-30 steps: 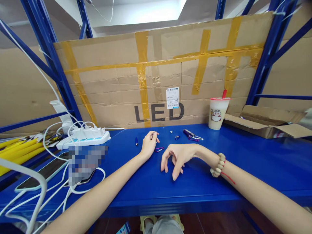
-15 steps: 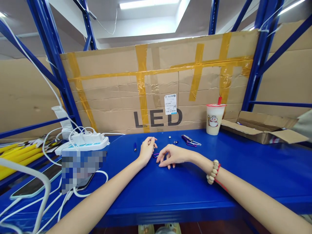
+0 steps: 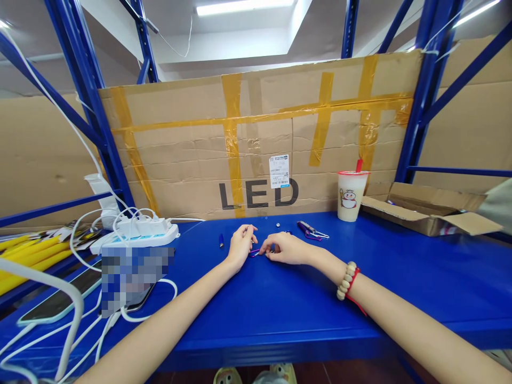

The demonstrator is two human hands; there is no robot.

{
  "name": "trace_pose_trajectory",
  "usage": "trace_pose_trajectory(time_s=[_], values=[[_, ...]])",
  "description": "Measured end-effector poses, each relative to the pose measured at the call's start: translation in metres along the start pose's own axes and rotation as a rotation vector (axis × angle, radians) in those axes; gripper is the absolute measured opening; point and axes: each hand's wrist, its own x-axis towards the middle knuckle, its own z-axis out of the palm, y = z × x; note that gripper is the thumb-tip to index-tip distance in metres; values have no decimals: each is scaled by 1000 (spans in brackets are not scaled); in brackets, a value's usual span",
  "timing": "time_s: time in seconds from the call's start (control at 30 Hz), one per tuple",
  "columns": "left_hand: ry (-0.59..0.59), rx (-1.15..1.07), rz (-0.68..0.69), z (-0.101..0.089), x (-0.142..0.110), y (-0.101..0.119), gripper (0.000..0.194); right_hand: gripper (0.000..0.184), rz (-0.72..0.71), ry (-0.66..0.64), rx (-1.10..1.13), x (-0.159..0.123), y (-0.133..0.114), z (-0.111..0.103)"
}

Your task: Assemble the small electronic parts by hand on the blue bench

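Note:
My left hand [image 3: 241,246] is closed over the middle of the table, fingers curled around something they mostly hide. Just below its fingertips a small purple carabiner [image 3: 254,253] shows. My right hand [image 3: 288,248] reaches in from the right, thumb and forefinger pinched at the carabiner's right end. Left of the left hand lies a short dark blue cylinder [image 3: 221,241]. Beyond the right hand are a small round silver piece [image 3: 278,224] and a purple pen-like tool with a carabiner [image 3: 308,230]. A small dark part is half hidden behind the right hand.
A lidded drink cup [image 3: 349,197] with a red straw stands at the back right, beside an open cardboard box [image 3: 430,221]. To the left are a white power strip [image 3: 160,234], cables and a phone [image 3: 60,296]. A cardboard sheet [image 3: 180,160] closes off the back.
My right hand has lowered its fingers and closed them in a pinch at the purple carabiner; before, they were spread above the table. The left hand stays in place.

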Motion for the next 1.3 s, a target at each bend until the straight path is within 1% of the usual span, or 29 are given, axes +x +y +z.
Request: trace_pose_trajectory(time_s=[0.1, 0.33, 0.53, 0.63, 0.73, 0.97, 1.1, 1.3], values=[[-1, 2, -4, 0, 0, 0, 27, 30, 6, 2, -32, 0, 1, 2], [-16, 8, 4, 0, -1, 0, 25, 32, -3, -15, -50, 1, 2, 1], [-20, 12, -5, 1, -2, 0, 25, 29, 20, 45, -11, 1, 3, 3], [-29, 16, -17, 1, -1, 0, 24, 29, 59, 51, 56, 2, 3, 4], [-28, 18, -26, 1, -1, 0, 24, 30, 144, 46, 108, 2, 3, 5], [-15, 27, -14, 1, -1, 1, 24, 17, 206, 166, -30, 3, 8, 3], [-7, 19, -21, 1, -1, 2, 23, 12, 283, 156, -54, 3, 6, 2], [-20, 9, -23, 2, -2, 3, 23, 18, 333, 147, -68, 0, -1, -3]])
